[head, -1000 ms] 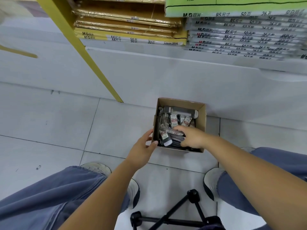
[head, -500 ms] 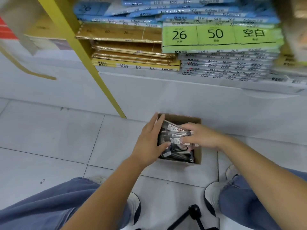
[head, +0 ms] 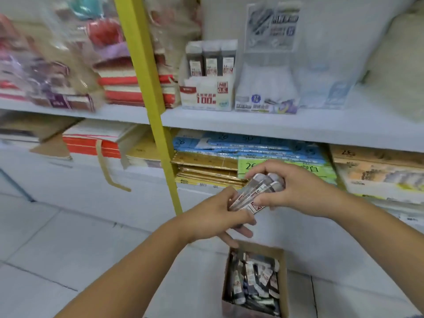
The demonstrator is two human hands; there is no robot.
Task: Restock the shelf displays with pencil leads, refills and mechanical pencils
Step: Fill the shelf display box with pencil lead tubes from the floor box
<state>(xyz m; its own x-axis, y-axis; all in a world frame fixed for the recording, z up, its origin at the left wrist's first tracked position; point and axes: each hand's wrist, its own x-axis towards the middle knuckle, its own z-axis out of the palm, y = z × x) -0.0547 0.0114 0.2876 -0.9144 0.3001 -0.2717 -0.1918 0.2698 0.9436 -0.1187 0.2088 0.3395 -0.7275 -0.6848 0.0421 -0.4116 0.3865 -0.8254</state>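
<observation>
The left hand and right hand together gripped one bundle of lead cases, too blurred to count; three cases stood in one shelf-edge display box.

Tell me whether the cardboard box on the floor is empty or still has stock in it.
Still stocked: the cardboard box is open-topped and small labelled packs fill much of it.
</observation>
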